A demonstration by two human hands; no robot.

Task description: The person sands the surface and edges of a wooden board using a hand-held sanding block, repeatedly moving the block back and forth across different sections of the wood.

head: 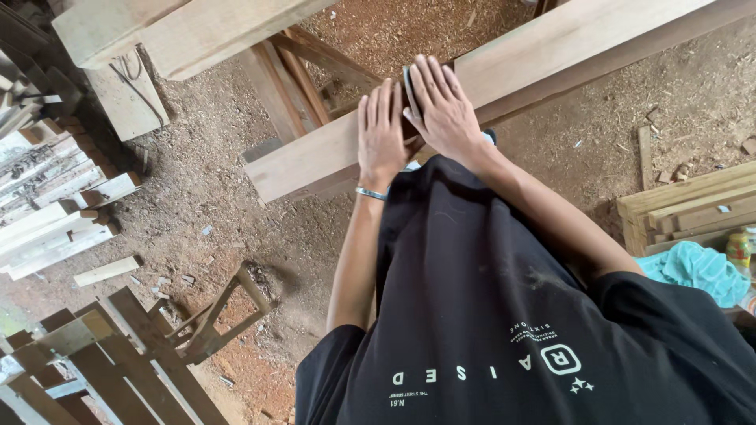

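Wood plank (504, 71) lies on trestles above a sawdust floor (220, 205); left hand (380, 130) flat, fingers spread, steadying it, right hand (441, 102) pressing a dark sanding pad (409, 88) — sanding underway, next stroke needs even pressure along the grain.

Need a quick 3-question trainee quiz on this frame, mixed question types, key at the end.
1. True or false: the left hand lies flat on the long wooden beam.
2. Which hand presses the small dark block against the beam?
A. left hand
B. right hand
C. neither
3. Fill in: the floor under the beam is covered with ____.

Key
1. True. The palm is down and the fingers are spread on the beam's top face.
2. B. The block's edge shows beside the right hand's fingers.
3. Sawdust, with small wood offcuts scattered on it.
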